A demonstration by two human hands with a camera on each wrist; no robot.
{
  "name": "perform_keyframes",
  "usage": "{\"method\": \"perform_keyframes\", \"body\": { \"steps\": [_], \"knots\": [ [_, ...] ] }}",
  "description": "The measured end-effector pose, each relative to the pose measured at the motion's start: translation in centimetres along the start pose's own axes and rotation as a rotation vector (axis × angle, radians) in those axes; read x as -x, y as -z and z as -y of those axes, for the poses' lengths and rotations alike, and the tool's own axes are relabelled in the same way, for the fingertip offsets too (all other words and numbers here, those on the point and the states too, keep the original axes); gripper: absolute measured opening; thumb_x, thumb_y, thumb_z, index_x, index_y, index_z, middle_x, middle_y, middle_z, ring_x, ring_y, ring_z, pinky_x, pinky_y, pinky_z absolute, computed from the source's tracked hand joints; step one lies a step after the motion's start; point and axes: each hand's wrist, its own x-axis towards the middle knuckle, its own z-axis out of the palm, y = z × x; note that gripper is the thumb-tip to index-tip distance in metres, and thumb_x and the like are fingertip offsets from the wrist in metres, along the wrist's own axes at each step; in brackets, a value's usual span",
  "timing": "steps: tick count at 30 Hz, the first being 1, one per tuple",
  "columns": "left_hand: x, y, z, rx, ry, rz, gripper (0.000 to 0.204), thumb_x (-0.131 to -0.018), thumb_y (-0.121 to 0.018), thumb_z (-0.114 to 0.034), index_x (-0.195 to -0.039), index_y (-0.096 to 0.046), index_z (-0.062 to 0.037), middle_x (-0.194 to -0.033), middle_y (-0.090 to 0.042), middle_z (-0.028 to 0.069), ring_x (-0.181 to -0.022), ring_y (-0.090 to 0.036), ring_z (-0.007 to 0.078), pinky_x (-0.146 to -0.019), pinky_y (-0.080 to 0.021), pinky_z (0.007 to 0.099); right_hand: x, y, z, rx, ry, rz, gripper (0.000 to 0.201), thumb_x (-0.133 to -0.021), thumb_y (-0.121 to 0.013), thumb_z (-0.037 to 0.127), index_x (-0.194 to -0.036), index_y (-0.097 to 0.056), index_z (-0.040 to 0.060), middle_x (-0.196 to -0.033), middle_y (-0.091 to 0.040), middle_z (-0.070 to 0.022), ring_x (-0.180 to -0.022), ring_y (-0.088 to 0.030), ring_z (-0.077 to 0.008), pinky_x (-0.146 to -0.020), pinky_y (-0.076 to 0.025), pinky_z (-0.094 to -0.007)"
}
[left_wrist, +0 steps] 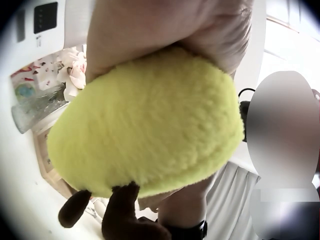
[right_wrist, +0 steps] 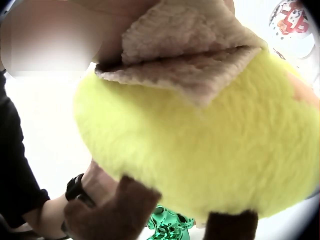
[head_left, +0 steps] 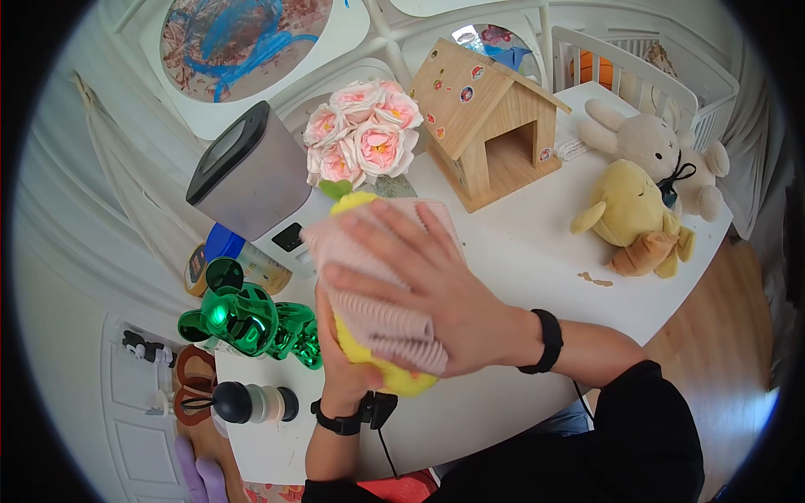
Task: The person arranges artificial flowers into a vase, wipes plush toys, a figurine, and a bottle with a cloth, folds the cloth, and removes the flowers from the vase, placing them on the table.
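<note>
A fuzzy yellow plush toy [left_wrist: 150,125] with brown limbs [right_wrist: 117,207] and a green leaf [head_left: 336,189] on top is held up over the white table. My left hand [head_left: 337,365] grips it from the side, thumb toward me, most fingers hidden behind the toy. Over the toy lies a ribbed pale pink cloth [head_left: 381,325], folded at its lower corner. On that cloth my right hand [head_left: 457,306] presses with fingers spread and fairly straight. In the right wrist view the cloth's fuzzy folds rest against the yellow plush.
Left of the hands stand a shiny green bear figure [head_left: 251,318], a dark-topped bottle [head_left: 251,402] and a grey bin [head_left: 251,172]. Pink flowers [head_left: 360,134] and a wooden house [head_left: 495,126] are behind. Plush toys [head_left: 625,205] sit at the right on the white table [head_left: 537,277].
</note>
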Motion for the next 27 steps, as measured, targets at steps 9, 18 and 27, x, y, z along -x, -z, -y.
{"method": "perform_keyframes", "body": {
  "steps": [9, 18, 27],
  "knots": [
    [0.8, -0.3, -0.3, -0.112, -0.085, 0.219, 0.119, -0.061, -0.091, -0.021, -0.154, -0.02, -0.003, -0.147, -0.04, 0.014, -0.136, -0.044, 0.026, -0.113, -0.039, 0.042, -0.2, 2.2, -2.9, -0.87, -0.39, -0.188, 0.053, -0.101, -0.06, 0.028, -0.144, -0.047, -0.0002, -0.141, -0.051, -0.0174, -0.125, -0.054, -0.021, -0.105, -0.044, -0.0334],
    [0.3, -1.3, 0.2, -0.359, 0.075, 0.226, 0.104, -0.071, -0.089, -0.019, -0.15, -0.024, -0.002, -0.141, -0.047, 0.0131, -0.131, -0.049, 0.0262, -0.11, -0.041, 0.0403, 0.2, 0.6, -3.4, -0.633, -0.453, -0.273, 0.033, -0.1, -0.062, 0.025, -0.121, -0.063, 0.0004, -0.104, -0.068, -0.0165, -0.092, -0.067, -0.0322, -0.084, -0.051, -0.0406],
    [0.3, -0.9, 0.6, -0.423, 0.115, 0.153, 0.082, -0.074, -0.087, -0.011, -0.14, -0.04, 0.0007, -0.131, -0.057, 0.0115, -0.121, -0.058, 0.0212, -0.104, -0.047, 0.0359, 0.7, -0.2, -2.0, 0.053, -0.104, -0.209, 0.034, -0.092, -0.068, 0.024, -0.123, -0.067, 0.0105, -0.098, -0.064, -0.0081, -0.091, -0.059, -0.0253, -0.084, -0.042, -0.037]
  ]
}}
